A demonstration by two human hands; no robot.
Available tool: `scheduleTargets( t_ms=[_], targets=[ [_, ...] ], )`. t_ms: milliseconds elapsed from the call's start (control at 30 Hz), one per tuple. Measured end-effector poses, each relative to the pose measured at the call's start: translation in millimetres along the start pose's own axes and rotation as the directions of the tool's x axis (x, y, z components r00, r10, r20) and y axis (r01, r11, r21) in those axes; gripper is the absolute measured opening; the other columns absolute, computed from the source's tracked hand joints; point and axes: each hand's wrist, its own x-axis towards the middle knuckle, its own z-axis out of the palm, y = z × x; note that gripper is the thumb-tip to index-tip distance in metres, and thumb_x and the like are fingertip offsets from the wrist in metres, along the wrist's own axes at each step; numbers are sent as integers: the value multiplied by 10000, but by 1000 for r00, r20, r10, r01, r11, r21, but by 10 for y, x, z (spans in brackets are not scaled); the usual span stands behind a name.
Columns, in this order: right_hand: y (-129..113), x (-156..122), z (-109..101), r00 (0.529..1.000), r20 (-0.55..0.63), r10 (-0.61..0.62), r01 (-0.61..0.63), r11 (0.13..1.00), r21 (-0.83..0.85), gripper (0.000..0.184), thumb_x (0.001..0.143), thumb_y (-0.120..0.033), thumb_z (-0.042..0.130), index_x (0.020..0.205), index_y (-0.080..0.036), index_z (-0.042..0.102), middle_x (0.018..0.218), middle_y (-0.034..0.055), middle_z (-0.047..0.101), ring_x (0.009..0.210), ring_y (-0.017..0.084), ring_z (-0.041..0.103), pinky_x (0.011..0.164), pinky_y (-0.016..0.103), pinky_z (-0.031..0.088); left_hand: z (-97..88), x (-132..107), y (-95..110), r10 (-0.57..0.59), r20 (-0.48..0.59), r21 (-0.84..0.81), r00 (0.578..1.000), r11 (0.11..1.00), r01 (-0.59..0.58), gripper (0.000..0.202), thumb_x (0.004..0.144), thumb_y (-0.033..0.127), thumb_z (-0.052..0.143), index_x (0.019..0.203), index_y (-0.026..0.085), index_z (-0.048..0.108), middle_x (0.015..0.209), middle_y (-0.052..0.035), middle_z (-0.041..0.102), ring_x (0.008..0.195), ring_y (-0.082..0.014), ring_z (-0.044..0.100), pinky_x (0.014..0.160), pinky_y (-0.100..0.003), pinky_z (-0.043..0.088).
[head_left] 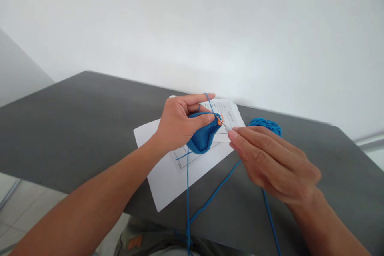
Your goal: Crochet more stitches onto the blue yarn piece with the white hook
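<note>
My left hand [179, 122] pinches a small blue crocheted piece [203, 136] above a sheet of paper, with blue yarn looped over its raised index finger. An orange stitch marker [220, 119] hangs at the piece's upper edge. My right hand [270, 160] is closed around a crochet hook [226, 127], whose thin tip points into the piece beside the marker. Blue yarn strands [216, 194] trail from the work down toward me. A ball of blue yarn [265, 124] lies just behind my right hand.
A white printed sheet [168, 180] lies on the dark grey table [75, 128], partly over its near edge. A white wall stands behind the table. Tiled floor shows at the lower left, and my lap is below the table edge.
</note>
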Motion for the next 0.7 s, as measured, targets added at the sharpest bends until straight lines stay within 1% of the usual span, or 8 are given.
scheduleTargets(
  t_ms=[133,233,300,433,567,700],
  targets=[
    [29,3,-58,999,32,3,-4,1000,23,370,847,45,717,1208,-33,720,1038,155,780,945,252,756,840,383,691,2,-4,47,4,26,129,1000,992,-7,530,741,182,827,1262,112,762,906,-86,846,831,-241,797,727,-306,615],
    [30,18,-98,999,45,14,-16,998,53,344,842,52,714,1178,-24,724,1030,166,779,934,255,756,840,393,689,2,-8,70,0,60,171,998,985,-10,520,754,182,805,1268,112,760,903,-87,846,818,-241,802,691,-292,616],
    [29,32,-119,998,48,32,-36,997,70,325,850,49,708,1163,-36,728,1018,162,783,917,250,759,837,390,689,-2,-8,77,6,82,188,997,982,-21,503,764,180,795,1262,117,764,901,-83,846,823,-241,805,696,-291,622],
    [28,57,-147,994,25,108,-110,990,93,324,879,11,699,1175,-113,743,993,120,805,872,232,777,790,365,695,-16,-11,81,7,114,209,993,977,-31,478,770,179,792,1245,128,775,899,-85,845,843,-250,807,752,-314,636],
    [42,54,-167,988,3,153,-152,978,141,419,866,-16,735,1240,-207,742,956,76,827,804,233,796,762,385,708,-29,-14,78,12,137,177,990,984,-36,443,776,191,801,1218,153,793,879,-90,842,812,-258,804,723,-329,634],
    [38,36,-191,962,-17,273,-263,940,219,472,847,-23,765,1242,-280,754,967,45,836,793,245,808,742,405,713,-32,-11,85,7,144,151,989,988,-29,395,767,167,800,1162,154,813,852,-83,838,789,-251,798,719,-327,627]
  ],
)
